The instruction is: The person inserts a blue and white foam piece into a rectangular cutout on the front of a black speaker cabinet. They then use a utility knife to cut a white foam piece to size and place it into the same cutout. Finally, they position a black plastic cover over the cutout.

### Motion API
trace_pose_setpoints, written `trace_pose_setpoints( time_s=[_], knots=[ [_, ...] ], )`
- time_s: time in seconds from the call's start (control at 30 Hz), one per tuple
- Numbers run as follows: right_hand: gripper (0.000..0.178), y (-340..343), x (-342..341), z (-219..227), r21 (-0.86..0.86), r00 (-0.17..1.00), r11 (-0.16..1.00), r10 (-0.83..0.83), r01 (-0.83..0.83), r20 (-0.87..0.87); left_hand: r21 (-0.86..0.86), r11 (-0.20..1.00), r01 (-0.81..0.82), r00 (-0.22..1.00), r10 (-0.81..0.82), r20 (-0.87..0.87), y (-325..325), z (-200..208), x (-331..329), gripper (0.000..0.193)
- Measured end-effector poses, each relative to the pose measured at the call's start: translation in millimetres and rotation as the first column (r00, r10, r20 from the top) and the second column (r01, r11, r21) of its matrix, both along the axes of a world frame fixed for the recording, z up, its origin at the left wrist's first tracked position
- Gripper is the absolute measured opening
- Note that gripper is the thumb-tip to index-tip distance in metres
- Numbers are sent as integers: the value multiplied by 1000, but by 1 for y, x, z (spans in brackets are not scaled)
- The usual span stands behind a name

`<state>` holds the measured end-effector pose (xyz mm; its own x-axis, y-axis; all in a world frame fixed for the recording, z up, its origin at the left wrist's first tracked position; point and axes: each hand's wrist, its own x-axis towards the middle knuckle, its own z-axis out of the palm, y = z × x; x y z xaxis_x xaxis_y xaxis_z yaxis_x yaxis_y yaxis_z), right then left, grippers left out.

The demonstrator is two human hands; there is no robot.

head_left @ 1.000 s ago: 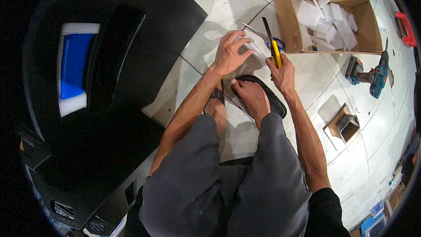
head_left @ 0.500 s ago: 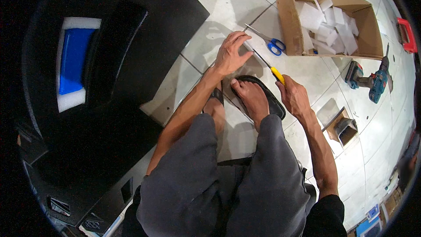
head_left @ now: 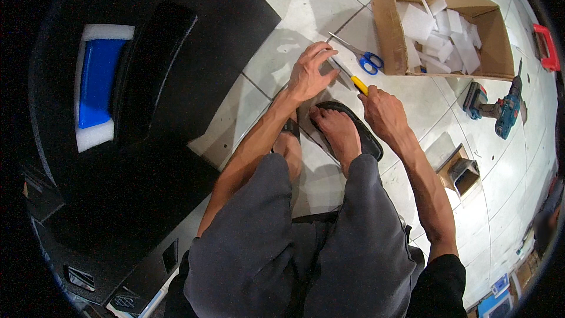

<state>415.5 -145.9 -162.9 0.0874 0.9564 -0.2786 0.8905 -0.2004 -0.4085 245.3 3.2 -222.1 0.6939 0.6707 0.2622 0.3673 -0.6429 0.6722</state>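
Note:
My right hand (head_left: 385, 112) is wrapped round the yellow handle of a slim tool (head_left: 359, 85). Its thin dark shaft points up and left, its tip between the thumb and fingers of my left hand (head_left: 310, 76). Whether it is a blade or a screwdriver shaft cannot be told. My left hand is low over the tiles, fingers curled and thumb set apart. Something pale seems to lie in that grip, but it blends with the floor. Just right of my left hand lie blue-handled scissors (head_left: 369, 62), blades parted slightly from each other.
A cardboard box (head_left: 388, 41) of white foam pieces stands far right. Beside it lie a cordless drill (head_left: 507, 109), a red-handled thing (head_left: 547, 47) and a small open-ended block (head_left: 462, 171). A big black cabinet (head_left: 235, 35), with a blue foam-edged piece (head_left: 103, 82) on it, fills the left.
My right hand has pushed the yellow-handled tool up and left, towards my left hand. My left hand has stayed almost in place.

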Motion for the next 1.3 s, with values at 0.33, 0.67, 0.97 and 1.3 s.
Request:
trace_pose_setpoints(
  time_s=[0.33, 0.67, 0.97, 1.3],
  knots=[
    [31, 16, -8, 2, -120, 994, 991, 72, -62, 83, -351, 902, -252, 967, 223, -123, 21, -8, 25, 41],
    [30, 6, -3, 26, -212, 997, 976, 67, -55, 50, -457, 856, -243, 970, 198, -144, 17, -10, 28, 44],
    [30, 6, -4, 12, -199, 997, 978, 69, -58, 47, -448, 865, -224, 974, 177, -144, 16, -9, 25, 43],
    [31, -12, -2, 19, -224, 998, 974, 46, -35, 45, -492, 839, -230, 973, 191, -131, 13, -11, 25, 42]
  ],
)
